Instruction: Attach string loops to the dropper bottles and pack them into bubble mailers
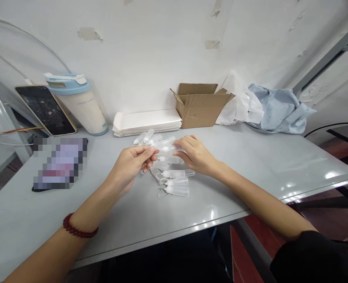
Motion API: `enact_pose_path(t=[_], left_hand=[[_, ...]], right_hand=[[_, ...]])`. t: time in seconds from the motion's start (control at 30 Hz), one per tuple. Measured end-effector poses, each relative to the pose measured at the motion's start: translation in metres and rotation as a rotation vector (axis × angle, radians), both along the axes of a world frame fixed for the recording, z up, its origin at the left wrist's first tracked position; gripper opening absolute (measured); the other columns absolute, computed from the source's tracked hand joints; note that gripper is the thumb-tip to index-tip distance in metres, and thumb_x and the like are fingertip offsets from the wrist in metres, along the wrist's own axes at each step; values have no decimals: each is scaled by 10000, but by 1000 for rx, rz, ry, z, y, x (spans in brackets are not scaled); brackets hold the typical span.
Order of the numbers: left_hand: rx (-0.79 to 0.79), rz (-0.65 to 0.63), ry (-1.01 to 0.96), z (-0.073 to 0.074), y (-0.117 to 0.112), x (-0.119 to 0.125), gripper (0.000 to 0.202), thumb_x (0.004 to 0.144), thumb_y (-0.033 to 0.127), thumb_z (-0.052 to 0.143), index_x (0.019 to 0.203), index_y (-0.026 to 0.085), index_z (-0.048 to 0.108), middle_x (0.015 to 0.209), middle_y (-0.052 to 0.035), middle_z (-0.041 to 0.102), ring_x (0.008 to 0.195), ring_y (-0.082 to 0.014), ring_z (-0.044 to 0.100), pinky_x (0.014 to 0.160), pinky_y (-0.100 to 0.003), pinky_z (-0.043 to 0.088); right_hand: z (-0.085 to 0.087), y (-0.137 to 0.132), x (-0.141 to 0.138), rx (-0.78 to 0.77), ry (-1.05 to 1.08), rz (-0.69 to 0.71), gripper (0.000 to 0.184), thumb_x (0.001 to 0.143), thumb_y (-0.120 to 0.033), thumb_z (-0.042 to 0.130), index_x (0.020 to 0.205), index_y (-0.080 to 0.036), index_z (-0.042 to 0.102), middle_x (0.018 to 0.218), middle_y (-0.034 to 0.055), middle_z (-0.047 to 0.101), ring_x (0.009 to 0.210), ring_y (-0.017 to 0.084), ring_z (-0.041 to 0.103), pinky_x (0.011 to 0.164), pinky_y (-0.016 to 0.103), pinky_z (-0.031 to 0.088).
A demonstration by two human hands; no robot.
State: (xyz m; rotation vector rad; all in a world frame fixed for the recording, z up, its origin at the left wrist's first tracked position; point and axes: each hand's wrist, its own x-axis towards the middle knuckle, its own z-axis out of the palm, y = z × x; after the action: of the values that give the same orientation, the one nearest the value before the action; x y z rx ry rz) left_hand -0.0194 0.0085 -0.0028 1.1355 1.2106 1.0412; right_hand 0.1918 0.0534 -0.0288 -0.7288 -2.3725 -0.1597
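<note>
Fingers of the left hand (129, 161) pinch closed at the nozzle end of a small bottle (177, 148), hiding its tip, while those of the right hand (196, 155) curl around its base and cover part of its side. This bottle is held above the middle of the bench (244, 173), over a loose heap of similar bottles (174, 173), frosted, translucent plastic cylinders with white collars and thin looped straps; overlap and the hands make their number hard to count. Coarse blocks mask the flat phone (60, 163) near the left edge. In the far left corner, a dark-screened phone (46, 110) leans beside a cream tumbler (84, 110) with a pale blue lid, its lettering only partly legible. Along the far edge lie a stack of smooth white sheets (147, 122), a brown cardboard box (196, 112) with raised flaps, its contents out of sight, a crumpled translucent bag (240, 104) and, towards the far right corner, soft, folded blue fabric (280, 110). A black sleeve (312, 259) is cut off at the lower right.
</note>
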Motion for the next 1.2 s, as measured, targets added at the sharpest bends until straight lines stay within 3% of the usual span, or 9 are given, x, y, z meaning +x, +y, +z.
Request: enact_pose_path(t=[0.4,0.73,1.2], left_hand=[[6,12,-3,-1,0,1,230,768,351,674,726,125,690,656,-6,557,515,-63,438,452,-193,332],[204,65,179,-2,-5,8,219,782,354,631,708,152,671,620,-1,594,513,-98,505,476,-217,392],[177,64,173,-5,-10,13,214,779,337,627,710,138,659,598,3,586,503,-103,532,472,-217,422]], right_hand=[[4,-2,1,-51,-46,3,122,944,-221,430,963,-143,522,799,67,595,715,162,490,723,298,378],[1,-9,-3,-105,49,39,151,935,-199,425,994,-108,530,776,86,597,682,166,501,631,291,407],[-4,-14,-6,-54,23,16,187,952,-231,390,976,-114,534,739,66,590,641,155,487,633,297,432]])
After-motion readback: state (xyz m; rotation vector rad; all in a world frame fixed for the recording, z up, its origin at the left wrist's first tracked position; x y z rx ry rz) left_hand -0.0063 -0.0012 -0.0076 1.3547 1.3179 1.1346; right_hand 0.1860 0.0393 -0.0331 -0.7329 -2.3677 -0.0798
